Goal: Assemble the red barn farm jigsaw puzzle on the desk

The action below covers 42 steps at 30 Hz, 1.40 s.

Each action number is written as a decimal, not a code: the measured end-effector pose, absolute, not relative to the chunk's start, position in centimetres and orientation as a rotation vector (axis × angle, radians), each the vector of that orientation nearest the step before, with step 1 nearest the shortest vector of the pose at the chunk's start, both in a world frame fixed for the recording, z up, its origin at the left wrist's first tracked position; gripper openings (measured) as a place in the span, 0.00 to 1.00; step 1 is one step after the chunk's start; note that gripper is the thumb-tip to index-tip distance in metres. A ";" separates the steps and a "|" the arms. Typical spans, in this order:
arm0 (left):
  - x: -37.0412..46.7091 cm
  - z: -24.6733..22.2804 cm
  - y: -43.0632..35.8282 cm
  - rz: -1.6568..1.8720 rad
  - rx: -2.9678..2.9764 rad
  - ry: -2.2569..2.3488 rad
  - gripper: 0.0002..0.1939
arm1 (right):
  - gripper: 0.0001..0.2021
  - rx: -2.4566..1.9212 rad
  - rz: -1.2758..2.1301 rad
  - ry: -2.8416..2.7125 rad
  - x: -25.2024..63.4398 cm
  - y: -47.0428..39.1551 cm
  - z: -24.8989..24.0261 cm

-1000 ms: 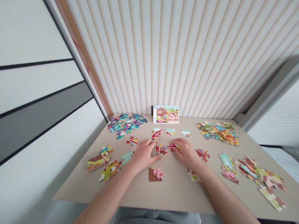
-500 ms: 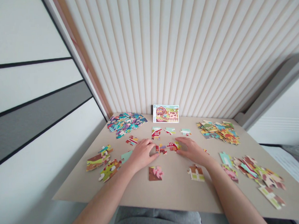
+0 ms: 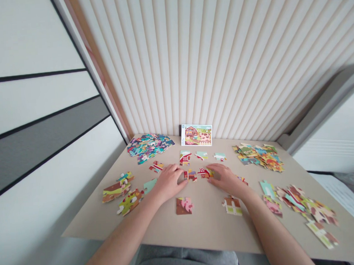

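My left hand (image 3: pixel 169 181) rests on the table with thumb and forefinger closed at the left edge of a puzzle piece (image 3: pixel 191 175) with red, orange and purple parts. My right hand (image 3: pixel 223 177) grips another puzzle piece (image 3: pixel 202 172), showing a red barn part with a white cross and some green, from its right side. A narrow gap separates these two pieces. Just behind them lie a red barn-roof piece (image 3: pixel 185 157), a sky-and-roof piece (image 3: pixel 201 155) and a pale blue piece (image 3: pixel 220 156), apart from one another.
A farm picture card (image 3: pixel 196 135) stands against the ribbed wall. Puzzle piles include a purple-blue one (image 3: pixel 149 145) and a yellow-green one (image 3: pixel 260 155). Loose pieces lie left (image 3: pixel 130 201) and right (image 3: pixel 316 210). A pink pig piece (image 3: pixel 184 205) and fence piece (image 3: pixel 232 205) lie nearer me.
My right hand has shifted slightly left, showing more of a piece beside its wrist. The left hand and its piece have barely moved.
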<state>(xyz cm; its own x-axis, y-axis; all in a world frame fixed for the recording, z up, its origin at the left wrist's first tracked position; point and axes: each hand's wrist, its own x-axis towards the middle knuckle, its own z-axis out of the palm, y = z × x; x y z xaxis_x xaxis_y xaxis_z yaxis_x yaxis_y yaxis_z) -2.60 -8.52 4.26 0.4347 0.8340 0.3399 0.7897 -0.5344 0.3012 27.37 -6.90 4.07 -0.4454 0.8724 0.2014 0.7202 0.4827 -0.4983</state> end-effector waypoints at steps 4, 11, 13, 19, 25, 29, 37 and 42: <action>-2.5 4.0 -8.2 0.714 2.571 1.483 0.16 | 0.24 -1.337 0.465 -2.316 27.4 -6.9 4.0; -2.4 3.8 -8.0 0.702 2.592 1.503 0.16 | 0.23 -1.353 0.455 -2.317 27.4 -6.8 3.8; -2.4 3.8 -8.0 0.697 2.595 1.503 0.16 | 0.23 -1.355 0.456 -2.324 27.4 -6.8 3.8; -2.5 3.9 -8.0 0.694 2.589 1.499 0.16 | 0.23 -1.374 0.448 -2.329 27.4 -6.8 3.8; -2.5 3.8 -8.0 0.712 2.585 1.491 0.16 | 0.23 -1.366 0.454 -2.325 27.4 -6.8 3.8; -2.6 3.7 -7.9 0.723 2.580 1.489 0.15 | 0.23 -1.383 0.454 -2.331 27.5 -6.9 4.1; -2.7 3.8 -8.0 0.725 2.581 1.487 0.16 | 0.23 -1.382 0.496 -2.339 27.9 -7.0 4.6; -2.7 3.9 -8.0 0.734 2.572 1.474 0.16 | 0.21 -1.411 0.491 -2.325 28.6 -7.0 4.8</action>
<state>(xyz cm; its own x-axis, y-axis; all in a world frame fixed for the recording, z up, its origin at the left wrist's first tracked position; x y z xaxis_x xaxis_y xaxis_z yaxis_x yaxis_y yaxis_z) -2.69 -8.02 3.86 0.4196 0.8324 0.3621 0.7905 -0.5312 0.3050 28.61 -7.01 4.78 -0.4266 0.8943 0.1353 0.7630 0.4362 -0.4771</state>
